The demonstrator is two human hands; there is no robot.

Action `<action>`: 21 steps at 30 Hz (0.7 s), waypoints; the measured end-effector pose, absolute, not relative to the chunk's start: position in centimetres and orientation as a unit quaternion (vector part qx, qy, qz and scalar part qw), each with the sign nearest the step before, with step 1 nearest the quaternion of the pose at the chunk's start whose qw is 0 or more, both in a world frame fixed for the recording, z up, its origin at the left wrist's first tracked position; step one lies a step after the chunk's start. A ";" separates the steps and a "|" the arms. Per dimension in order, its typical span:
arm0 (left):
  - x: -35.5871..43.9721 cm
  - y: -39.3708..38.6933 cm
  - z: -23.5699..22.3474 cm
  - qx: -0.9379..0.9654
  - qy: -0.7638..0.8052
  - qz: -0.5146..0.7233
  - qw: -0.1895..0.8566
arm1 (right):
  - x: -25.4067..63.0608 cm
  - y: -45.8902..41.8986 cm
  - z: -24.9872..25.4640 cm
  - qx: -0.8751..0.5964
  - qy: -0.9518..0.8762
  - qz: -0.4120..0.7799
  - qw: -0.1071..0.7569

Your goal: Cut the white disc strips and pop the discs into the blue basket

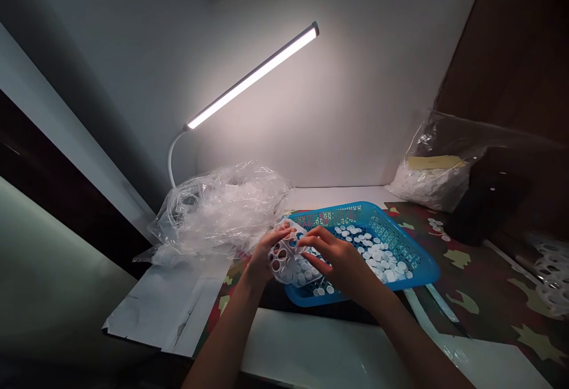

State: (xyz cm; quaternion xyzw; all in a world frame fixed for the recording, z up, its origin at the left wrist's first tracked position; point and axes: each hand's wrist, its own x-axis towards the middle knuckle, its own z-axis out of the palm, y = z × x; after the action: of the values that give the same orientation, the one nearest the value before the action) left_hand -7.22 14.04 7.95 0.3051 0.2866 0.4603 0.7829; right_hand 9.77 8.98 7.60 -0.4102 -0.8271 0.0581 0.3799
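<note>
My left hand (262, 255) is closed around the side of a white sheet full of round holes (281, 254), holding it over the near left part of a blue plastic basket (424, 267). My right hand (338, 258) is at the right side of this sheet. Its thumb and fingers are apart, with the fingertips touching or very close to the sheet; I cannot tell which. Small white round discs (382, 258) lie loose across the basket floor, most of them toward the right. The hands and sheet hide part of the basket's left side.
Crumpled clear plastic (222, 205) is heaped behind my left hand, beside a lit lamp (253, 77). White paper (164, 306) covers the table's left. At the back right stand a clear bag of white pieces (431, 184) and a dark object (484, 199). More holed sheets (553, 276) lie far right.
</note>
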 end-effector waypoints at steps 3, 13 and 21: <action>-7.1 13.7 8.2 0.308 0.291 0.447 0.788 | 9.8 9.1 7.4 -0.405 -0.836 0.033 0.367; -7.6 15.1 7.4 0.292 0.280 0.476 0.781 | 9.7 8.5 8.0 -0.348 -0.864 0.037 0.363; -7.9 16.2 6.9 0.286 0.290 0.496 0.767 | 9.2 7.1 8.8 -0.292 -0.866 0.251 0.319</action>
State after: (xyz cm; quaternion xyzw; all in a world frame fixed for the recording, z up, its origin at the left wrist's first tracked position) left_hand -7.95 16.18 6.93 0.2859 0.2896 0.4961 0.7670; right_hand 9.17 7.06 8.75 -0.2924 -0.8660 0.2508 0.3189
